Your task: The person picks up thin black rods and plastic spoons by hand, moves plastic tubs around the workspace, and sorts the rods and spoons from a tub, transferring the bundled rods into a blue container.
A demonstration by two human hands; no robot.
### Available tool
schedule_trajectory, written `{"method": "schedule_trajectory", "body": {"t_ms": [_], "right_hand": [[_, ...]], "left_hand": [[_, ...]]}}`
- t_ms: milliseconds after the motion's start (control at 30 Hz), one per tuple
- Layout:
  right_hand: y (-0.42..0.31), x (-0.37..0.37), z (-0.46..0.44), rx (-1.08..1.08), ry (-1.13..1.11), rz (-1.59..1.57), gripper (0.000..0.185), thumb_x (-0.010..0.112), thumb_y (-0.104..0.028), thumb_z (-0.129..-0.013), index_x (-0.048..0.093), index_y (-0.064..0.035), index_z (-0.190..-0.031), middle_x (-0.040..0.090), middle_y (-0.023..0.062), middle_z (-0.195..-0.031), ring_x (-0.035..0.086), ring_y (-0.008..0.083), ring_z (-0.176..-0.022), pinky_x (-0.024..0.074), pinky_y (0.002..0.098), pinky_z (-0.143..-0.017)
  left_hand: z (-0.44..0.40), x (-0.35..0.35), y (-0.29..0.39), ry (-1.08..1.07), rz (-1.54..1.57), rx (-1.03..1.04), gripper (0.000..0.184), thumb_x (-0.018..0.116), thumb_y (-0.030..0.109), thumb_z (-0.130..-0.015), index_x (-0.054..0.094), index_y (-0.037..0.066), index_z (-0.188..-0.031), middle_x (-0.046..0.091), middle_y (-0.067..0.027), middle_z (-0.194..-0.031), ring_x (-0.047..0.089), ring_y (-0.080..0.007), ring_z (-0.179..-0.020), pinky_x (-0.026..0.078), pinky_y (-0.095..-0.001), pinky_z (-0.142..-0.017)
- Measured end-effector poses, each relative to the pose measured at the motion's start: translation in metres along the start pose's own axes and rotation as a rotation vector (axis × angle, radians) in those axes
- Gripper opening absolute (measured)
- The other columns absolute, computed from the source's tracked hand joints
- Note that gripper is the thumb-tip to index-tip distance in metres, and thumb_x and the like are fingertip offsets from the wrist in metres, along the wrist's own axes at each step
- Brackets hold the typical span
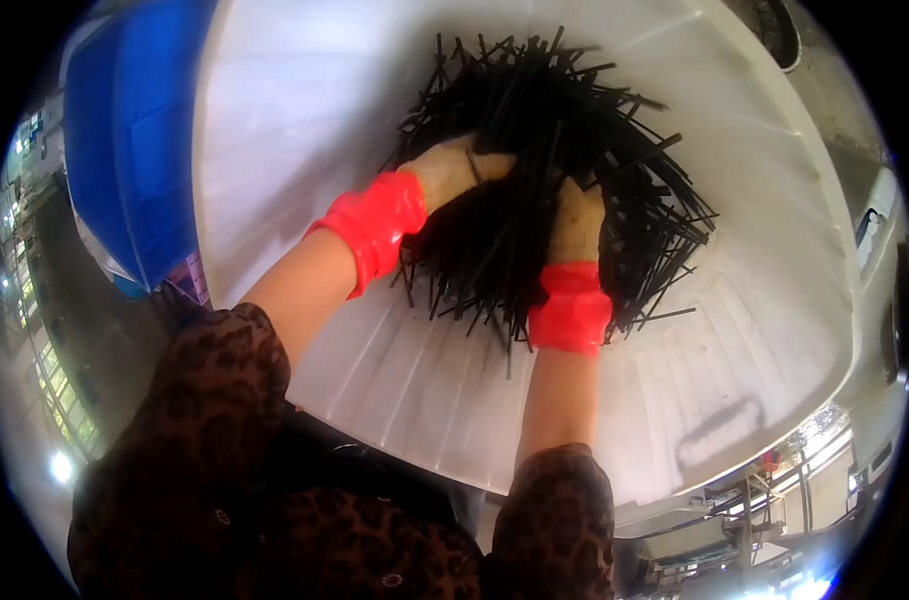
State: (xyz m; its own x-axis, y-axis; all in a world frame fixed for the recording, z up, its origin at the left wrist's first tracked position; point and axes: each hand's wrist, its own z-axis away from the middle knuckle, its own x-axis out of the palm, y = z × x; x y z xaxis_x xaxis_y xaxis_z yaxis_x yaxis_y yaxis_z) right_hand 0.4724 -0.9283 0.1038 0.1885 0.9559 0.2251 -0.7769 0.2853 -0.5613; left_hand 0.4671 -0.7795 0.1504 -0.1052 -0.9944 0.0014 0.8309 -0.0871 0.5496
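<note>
A heap of thin, straight black strips point(475, 250) lies tangled in the bottom of a large white bin point(305, 130). Both my hands wear tan gloves with red cuffs and reach into the heap. My left hand point(453, 172) is closed on black strips at the left of the heap, its thumb side pointing right. To the right, my right hand point(578, 215) is closed among the strips too, with its fingertips hidden by them. A dense bunch of strips stands between the two hands. What the strips are made of I cannot make out.
The bin's pale ribbed walls rise all around the heap. A blue container point(140, 140) stands at the left, outside the bin. Metal framework point(765, 510) shows at the lower right. Windows point(60, 390) are along the far left.
</note>
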Motion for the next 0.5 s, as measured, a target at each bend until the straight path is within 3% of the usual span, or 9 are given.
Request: {"method": "schedule_trajectory", "body": {"t_ms": [67, 100, 133, 167, 267, 300, 400, 467, 500], "right_hand": [[0.022, -0.009, -0.016, -0.074, 0.071, -0.074, 0.050, 0.056, -0.008, -0.069, 0.037, 0.0057, -0.114, 0.050, 0.0104, -0.100, 0.048, 0.0149, -0.086, 0.0382, 0.0225, -0.077], [0.036, -0.014, -0.018, -0.065, 0.072, -0.077, 0.050, 0.056, -0.008, -0.069, 0.037, 0.0057, -0.114, 0.050, 0.0104, -0.100, 0.048, 0.0149, -0.086, 0.0382, 0.0225, -0.077], [0.044, -0.014, -0.014, -0.150, 0.174, -0.085, 0.041, 0.053, -0.012, -0.074, 0.042, 0.0052, -0.109, 0.052, 0.0108, -0.097, 0.050, 0.0161, -0.084, 0.0394, 0.0239, -0.075], [0.050, -0.017, -0.013, -0.235, 0.276, -0.093, 0.033, 0.049, -0.017, -0.079, 0.046, 0.0046, -0.104, 0.054, 0.0111, -0.094, 0.051, 0.0172, -0.083, 0.0406, 0.0253, -0.072], [0.057, -0.041, -0.030, -0.123, 0.082, 0.085, 0.031, 0.048, -0.018, -0.080, 0.047, -0.0003, -0.105, 0.054, 0.0123, -0.094, 0.053, 0.0202, -0.082, 0.0413, 0.0272, -0.073], [0.057, -0.050, -0.037, -0.067, -0.016, 0.175, 0.029, 0.048, -0.018, -0.080, 0.047, -0.0028, -0.105, 0.054, 0.0129, -0.094, 0.053, 0.0217, -0.082, 0.0417, 0.0282, -0.073], [0.060, -0.072, -0.057, 0.048, -0.212, 0.349, 0.027, 0.048, -0.019, -0.081, 0.048, -0.0078, -0.106, 0.054, 0.0142, -0.094, 0.055, 0.0247, -0.081, 0.0425, 0.0301, -0.073], [0.063, -0.084, -0.072, -0.675, -0.345, 1.308, 0.024, 0.048, -0.006, -0.078, 0.051, -0.0057, -0.101, 0.051, 0.0136, -0.097, 0.052, 0.0215, -0.083, 0.0426, 0.0263, -0.076], [0.066, -0.087, -0.079, -0.674, -0.343, 1.307, 0.024, 0.048, -0.006, -0.078, 0.051, -0.0057, -0.101, 0.051, 0.0136, -0.097, 0.052, 0.0215, -0.083, 0.0426, 0.0263, -0.076]], "left_hand": [[-0.008, 0.008, 0.003, 0.062, -0.044, -0.030, 0.053, 0.055, 0.035, -0.071, 0.044, 0.001, -0.111, 0.053, -0.0128, -0.102, 0.051, -0.0214, -0.093, 0.039, -0.0283, -0.080], [-0.016, 0.010, -0.004, 0.078, -0.330, -0.043, 0.053, 0.054, 0.037, -0.070, 0.046, 0.003, -0.110, 0.054, -0.0135, -0.100, 0.051, -0.0235, -0.093, 0.038, -0.0293, -0.080], [-0.025, 0.012, -0.010, 0.089, -0.615, -0.045, 0.053, 0.053, 0.040, -0.069, 0.047, 0.006, -0.110, 0.055, -0.0142, -0.098, 0.051, -0.0256, -0.093, 0.038, -0.0303, -0.080], [-0.033, 0.014, -0.016, 0.087, -0.617, -0.045, 0.053, 0.053, 0.040, -0.069, 0.047, 0.006, -0.110, 0.055, -0.0142, -0.098, 0.051, -0.0256, -0.093, 0.038, -0.0303, -0.080], [-0.050, 0.021, -0.040, 0.134, -0.915, -0.063, 0.047, 0.047, 0.042, -0.072, 0.048, 0.011, -0.107, 0.051, -0.0139, -0.104, 0.049, -0.0282, -0.095, 0.038, -0.0302, -0.080], [-0.054, 0.025, -0.054, 0.132, -0.917, -0.062, 0.047, 0.047, 0.042, -0.072, 0.048, 0.011, -0.107, 0.051, -0.0139, -0.104, 0.049, -0.0282, -0.095, 0.038, -0.0302, -0.080], [-0.071, 0.034, -0.082, 0.256, -0.371, 0.106, 0.051, 0.051, 0.040, -0.071, 0.045, 0.007, -0.109, 0.051, -0.0155, -0.103, 0.050, -0.0266, -0.094, 0.038, -0.0295, -0.081], [-0.088, 0.036, -0.092, 0.278, -0.207, -0.036, 0.052, 0.054, 0.034, -0.073, 0.042, 0.001, -0.111, 0.053, -0.0145, -0.101, 0.051, -0.0211, -0.094, 0.038, -0.0264, -0.081], [-0.094, 0.036, -0.097, 0.276, -0.208, -0.036, 0.052, 0.054, 0.034, -0.073, 0.042, 0.001, -0.111, 0.053, -0.0145, -0.101, 0.051, -0.0211, -0.094, 0.038, -0.0264, -0.081]]}}
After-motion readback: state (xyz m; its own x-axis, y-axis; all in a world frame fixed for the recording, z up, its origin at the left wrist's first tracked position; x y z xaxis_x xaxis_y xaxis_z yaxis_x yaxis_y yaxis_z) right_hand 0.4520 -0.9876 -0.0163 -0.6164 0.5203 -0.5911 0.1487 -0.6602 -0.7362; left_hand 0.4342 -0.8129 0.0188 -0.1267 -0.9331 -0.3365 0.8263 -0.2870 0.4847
